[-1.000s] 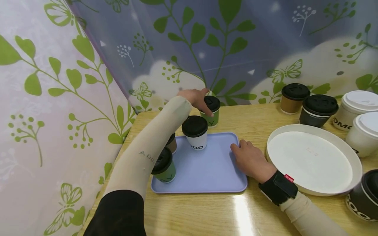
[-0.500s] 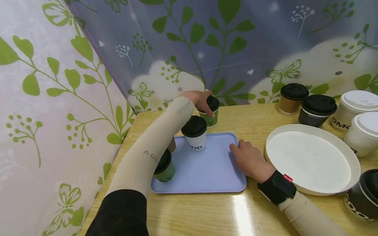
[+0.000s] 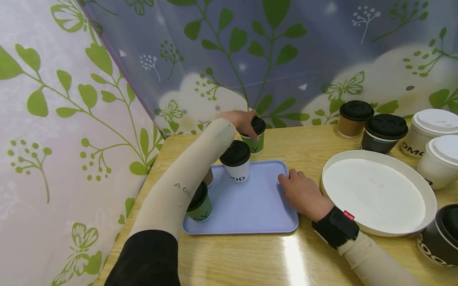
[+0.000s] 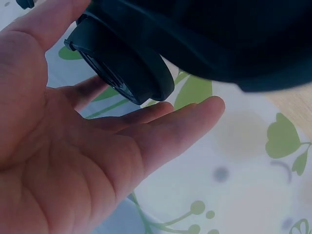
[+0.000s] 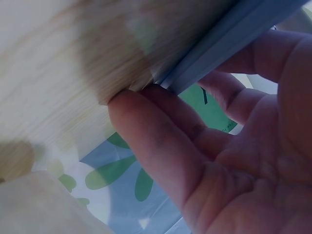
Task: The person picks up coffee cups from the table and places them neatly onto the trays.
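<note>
Behind the tray, my left hand (image 3: 243,122) grips a green coffee cup (image 3: 257,146) near its black lid, thumb on the near side. In the left wrist view, that black lid (image 4: 122,63) sits between thumb and fingers, the lower fingers stretched out. My right hand (image 3: 302,194) holds the right rim of a lavender tray (image 3: 250,214); in the right wrist view the tray's edge (image 5: 209,53) runs between thumb and fingertips. On the tray stand a white cup with black lid (image 3: 237,169), another green cup (image 3: 201,210) and a brown cup (image 3: 209,178), partly hidden by my left forearm.
A round white tray (image 3: 375,198) lies to the right. Around it stand a brown cup (image 3: 352,127), black cups (image 3: 377,143) and white-lidded cups (image 3: 438,171). A patterned backdrop (image 3: 286,79) rises behind the wooden table (image 3: 243,262) and on the left.
My left hand has shifted slightly right and its thumb has come closer round the green cup. The right hand and the tray stay put.
</note>
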Demonstrator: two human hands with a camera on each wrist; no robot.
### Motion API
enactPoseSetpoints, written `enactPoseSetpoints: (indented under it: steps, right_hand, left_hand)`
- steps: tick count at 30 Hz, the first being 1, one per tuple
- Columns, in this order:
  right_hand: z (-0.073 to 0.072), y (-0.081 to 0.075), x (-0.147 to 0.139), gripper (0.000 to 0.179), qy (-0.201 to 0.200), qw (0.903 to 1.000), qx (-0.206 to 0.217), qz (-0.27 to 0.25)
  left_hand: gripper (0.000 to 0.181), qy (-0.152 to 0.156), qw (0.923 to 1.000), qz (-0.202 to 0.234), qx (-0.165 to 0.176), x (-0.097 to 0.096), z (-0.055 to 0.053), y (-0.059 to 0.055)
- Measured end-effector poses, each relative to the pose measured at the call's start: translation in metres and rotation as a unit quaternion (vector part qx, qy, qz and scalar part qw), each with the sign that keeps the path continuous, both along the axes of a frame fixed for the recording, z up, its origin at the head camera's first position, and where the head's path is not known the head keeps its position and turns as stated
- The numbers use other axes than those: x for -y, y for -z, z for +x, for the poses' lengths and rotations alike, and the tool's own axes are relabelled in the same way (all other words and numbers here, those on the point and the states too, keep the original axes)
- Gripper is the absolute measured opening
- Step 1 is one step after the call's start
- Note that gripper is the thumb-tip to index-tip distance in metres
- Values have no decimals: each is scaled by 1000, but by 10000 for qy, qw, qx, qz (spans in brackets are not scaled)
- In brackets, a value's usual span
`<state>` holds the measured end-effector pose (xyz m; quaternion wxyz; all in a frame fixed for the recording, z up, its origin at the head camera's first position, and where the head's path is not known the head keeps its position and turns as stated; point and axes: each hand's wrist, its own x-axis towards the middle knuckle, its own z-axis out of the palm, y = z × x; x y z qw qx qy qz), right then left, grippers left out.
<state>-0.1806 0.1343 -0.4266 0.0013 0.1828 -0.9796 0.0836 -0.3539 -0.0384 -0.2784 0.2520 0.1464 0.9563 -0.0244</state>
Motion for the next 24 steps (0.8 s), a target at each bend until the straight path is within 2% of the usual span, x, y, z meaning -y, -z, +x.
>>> enactPoseSetpoints:
  steps: [9, 17, 24]
  right_hand:
    - [-1, 0, 1, 18, 9, 10000, 30, 19]
    - [0, 0, 1, 19, 13, 10000, 16, -6]
    - [1, -1, 1, 19, -1, 10000, 13, -1]
  left_hand:
    - [96, 91, 10000, 13, -32, -1, 0, 1]
    - [94, 305, 9990, 332, -53, -2, -1, 4]
    - [92, 530, 9958, 745, -84, -6, 4, -2]
